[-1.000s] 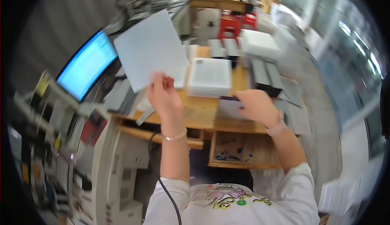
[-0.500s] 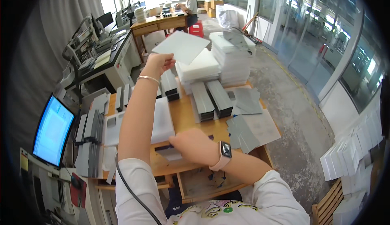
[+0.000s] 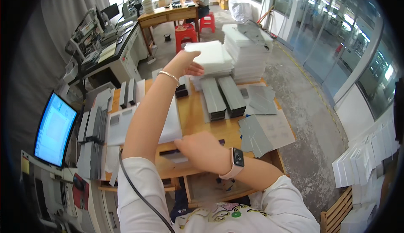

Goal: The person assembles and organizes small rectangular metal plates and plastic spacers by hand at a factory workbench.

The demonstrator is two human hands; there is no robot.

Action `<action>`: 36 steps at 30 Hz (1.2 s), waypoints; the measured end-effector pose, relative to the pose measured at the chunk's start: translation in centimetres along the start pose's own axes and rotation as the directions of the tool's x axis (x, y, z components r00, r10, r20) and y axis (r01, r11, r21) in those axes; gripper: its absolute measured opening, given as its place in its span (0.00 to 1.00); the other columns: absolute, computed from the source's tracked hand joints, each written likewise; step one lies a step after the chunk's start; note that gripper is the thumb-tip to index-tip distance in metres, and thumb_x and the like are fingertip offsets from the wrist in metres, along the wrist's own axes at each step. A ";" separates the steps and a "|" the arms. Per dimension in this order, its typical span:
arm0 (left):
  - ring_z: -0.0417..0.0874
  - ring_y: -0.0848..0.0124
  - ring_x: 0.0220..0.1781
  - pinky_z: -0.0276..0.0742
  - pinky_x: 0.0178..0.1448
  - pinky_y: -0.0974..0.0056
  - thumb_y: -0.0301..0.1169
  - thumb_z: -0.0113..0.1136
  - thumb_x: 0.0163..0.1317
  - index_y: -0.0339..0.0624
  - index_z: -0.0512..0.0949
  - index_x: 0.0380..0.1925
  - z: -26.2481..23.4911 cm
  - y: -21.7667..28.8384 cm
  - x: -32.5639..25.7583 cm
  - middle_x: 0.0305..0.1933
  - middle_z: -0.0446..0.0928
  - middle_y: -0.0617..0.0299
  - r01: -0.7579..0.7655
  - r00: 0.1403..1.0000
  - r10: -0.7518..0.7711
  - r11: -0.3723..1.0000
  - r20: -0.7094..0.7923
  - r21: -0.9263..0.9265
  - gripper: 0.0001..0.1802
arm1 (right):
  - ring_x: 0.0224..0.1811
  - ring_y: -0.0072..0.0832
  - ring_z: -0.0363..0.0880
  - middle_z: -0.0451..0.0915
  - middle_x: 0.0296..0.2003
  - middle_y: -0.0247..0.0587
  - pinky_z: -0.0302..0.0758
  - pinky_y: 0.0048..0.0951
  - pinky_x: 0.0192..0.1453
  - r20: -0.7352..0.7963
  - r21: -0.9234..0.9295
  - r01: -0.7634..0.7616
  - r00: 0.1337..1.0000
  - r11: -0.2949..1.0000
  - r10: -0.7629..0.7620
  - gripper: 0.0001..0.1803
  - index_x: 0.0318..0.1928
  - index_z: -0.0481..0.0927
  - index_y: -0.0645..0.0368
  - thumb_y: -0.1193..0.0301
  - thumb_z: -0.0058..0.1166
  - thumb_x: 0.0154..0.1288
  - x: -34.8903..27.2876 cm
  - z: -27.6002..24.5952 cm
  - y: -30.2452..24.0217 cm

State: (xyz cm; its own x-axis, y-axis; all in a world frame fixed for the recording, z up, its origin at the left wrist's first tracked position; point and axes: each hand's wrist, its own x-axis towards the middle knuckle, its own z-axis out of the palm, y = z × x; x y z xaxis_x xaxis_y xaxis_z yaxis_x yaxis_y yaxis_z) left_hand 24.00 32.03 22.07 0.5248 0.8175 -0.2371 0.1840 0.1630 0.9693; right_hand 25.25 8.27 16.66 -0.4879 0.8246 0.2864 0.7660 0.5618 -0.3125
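Indoors, from the head camera: a left hand (image 3: pixel 190 63), thumb and fingers apart, is at white sheets (image 3: pixel 213 59) stacked across a table (image 3: pixel 191 115); a right hand (image 3: pixel 205 151) curls over a dark strip (image 3: pixel 168 152), its grip hidden.

White sheets (image 3: pixel 207 57) stacked flat, far end of wooden table (image 3: pixel 190 117); dark strip (image 3: pixel 169 152) near front edge, partly hidden.

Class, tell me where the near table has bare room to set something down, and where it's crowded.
Bare tabletop shows between the white sheets and the paired gray stacks, widening toward the right hand and reaching the loose gray sheets. The left end is crowded with gray strips, the far side with white stacks.
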 end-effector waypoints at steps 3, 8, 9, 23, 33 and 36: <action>0.80 0.64 0.25 0.78 0.27 0.65 0.40 0.51 0.58 0.35 0.64 0.47 -0.4 1.5 -5.8 0.32 0.77 0.49 -0.133 0.987 0.115 0.977 0.112 0.167 0.22 | 0.26 0.43 0.76 0.74 0.19 0.46 0.71 0.39 0.26 0.010 -0.065 -0.029 1.000 0.997 0.029 0.04 0.26 0.70 0.59 0.76 0.48 0.46 0.3 -0.1 -0.3; 0.78 0.73 0.31 0.74 0.38 0.71 0.35 0.48 0.59 0.35 0.71 0.44 -1.2 -0.1 -20.1 0.31 0.77 0.57 -0.554 0.831 0.557 0.823 0.014 0.127 0.17 | 0.29 0.44 0.76 0.75 0.22 0.47 0.72 0.40 0.32 0.113 -0.171 -0.098 0.986 0.980 0.119 0.07 0.27 0.73 0.59 0.74 0.50 0.41 1.2 -1.0 0.2; 0.78 0.72 0.32 0.74 0.39 0.70 0.34 0.46 0.60 0.34 0.72 0.43 -1.7 -1.8 -22.1 0.30 0.76 0.57 -0.597 0.798 0.599 0.801 -0.063 0.052 0.17 | 0.29 0.44 0.76 0.75 0.22 0.47 0.72 0.40 0.32 0.074 -0.172 -0.064 0.994 0.983 0.077 0.08 0.27 0.73 0.59 0.74 0.50 0.41 1.5 -0.6 1.1; 0.62 0.64 0.60 0.56 0.64 0.62 0.25 0.57 0.51 0.38 0.58 0.58 0.7 -20.0 -26.5 0.56 0.62 0.53 -0.597 0.725 0.415 0.777 -0.549 -0.201 0.32 | 0.37 0.20 0.75 0.79 0.34 0.39 0.72 0.22 0.41 -0.221 0.717 -0.184 0.855 0.672 0.469 0.18 0.38 0.75 0.68 0.74 0.64 0.45 -4.4 2.3 1.4; 0.67 0.69 0.51 0.62 0.56 0.67 0.25 0.60 0.50 0.35 0.63 0.51 1.6 -21.3 -23.7 0.48 0.69 0.58 -0.591 0.741 0.512 0.805 -0.435 -0.059 0.27 | 0.40 0.20 0.74 0.78 0.38 0.36 0.71 0.23 0.45 -0.200 0.927 -0.053 0.767 0.372 0.610 0.20 0.43 0.74 0.63 0.77 0.63 0.46 -5.5 8.2 3.1; 0.68 0.70 0.50 0.63 0.55 0.68 0.23 0.59 0.50 0.35 0.64 0.49 1.6 -21.3 -23.8 0.48 0.69 0.59 -0.565 0.765 0.472 0.818 -0.438 -0.107 0.25 | 0.41 0.20 0.74 0.77 0.38 0.36 0.71 0.23 0.45 -0.245 0.892 -0.066 0.761 0.447 0.601 0.20 0.43 0.73 0.63 0.77 0.63 0.46 -5.8 8.4 3.3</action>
State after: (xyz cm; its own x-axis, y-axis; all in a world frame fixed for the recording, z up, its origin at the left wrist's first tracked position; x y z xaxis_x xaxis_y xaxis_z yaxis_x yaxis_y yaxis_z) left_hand 8.96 8.20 6.99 0.1247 0.9445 0.3040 -0.2348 -0.2696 0.9339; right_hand 27.08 5.94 6.36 0.1916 0.9485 0.2522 0.0011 0.2568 -0.9665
